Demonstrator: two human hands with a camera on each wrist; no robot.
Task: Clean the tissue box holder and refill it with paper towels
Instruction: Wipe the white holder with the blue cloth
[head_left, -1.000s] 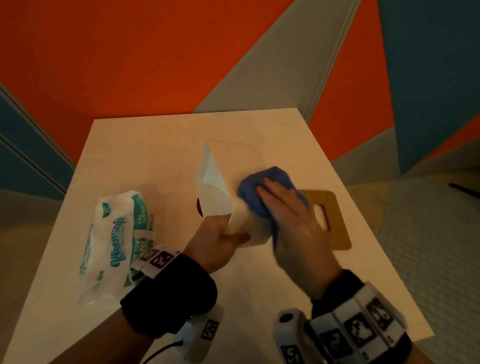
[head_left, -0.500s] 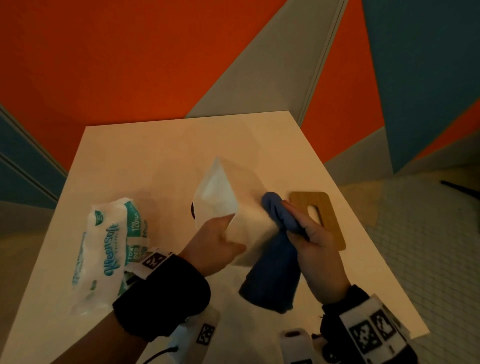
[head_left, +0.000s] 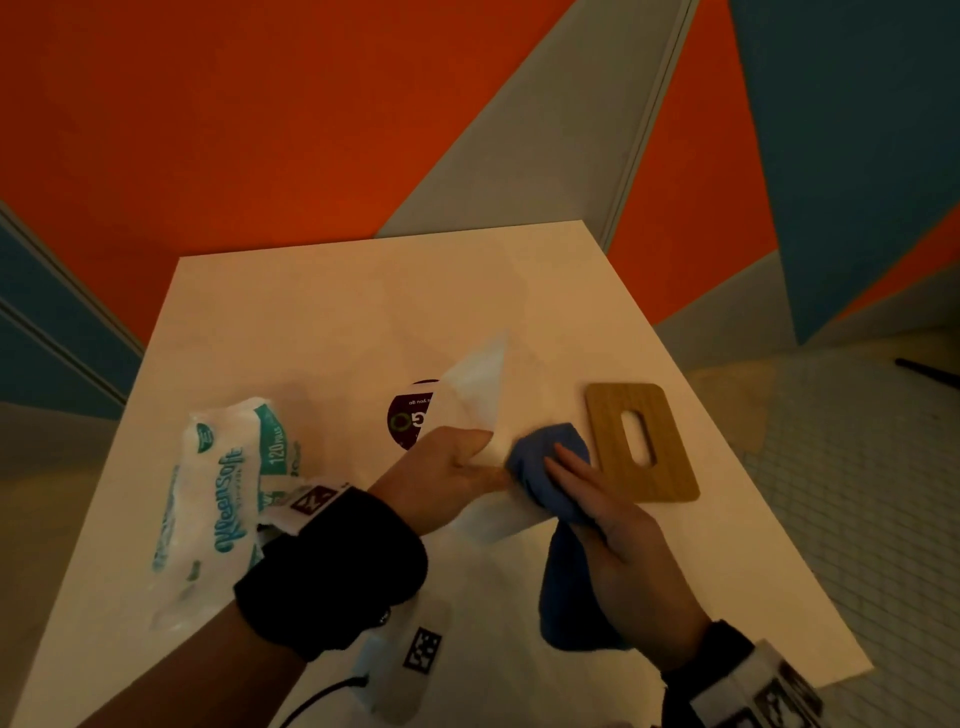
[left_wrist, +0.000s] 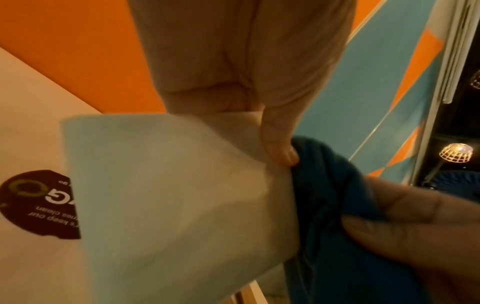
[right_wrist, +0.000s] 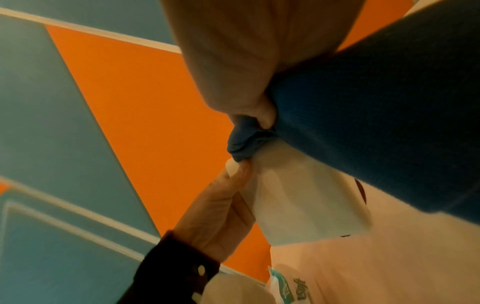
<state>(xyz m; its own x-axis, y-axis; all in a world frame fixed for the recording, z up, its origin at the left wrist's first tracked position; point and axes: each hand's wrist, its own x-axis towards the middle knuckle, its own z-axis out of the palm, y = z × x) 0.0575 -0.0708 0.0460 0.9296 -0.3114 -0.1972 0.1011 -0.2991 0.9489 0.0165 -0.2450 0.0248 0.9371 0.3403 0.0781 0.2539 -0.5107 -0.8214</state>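
With the left hand (head_left: 447, 467) still gripping the tilted white holder (head_left: 475, 402) between both hands, the right hand (head_left: 618, 525), clutching the blue cloth (head_left: 545, 462), had slid to the holder's near edge, so wiping continued.

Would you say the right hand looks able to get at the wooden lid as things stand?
Probably yes: the wooden lid lies flat on the table just beyond the right hand, nothing between them. But that hand grips the blue cloth, so it must let go first.
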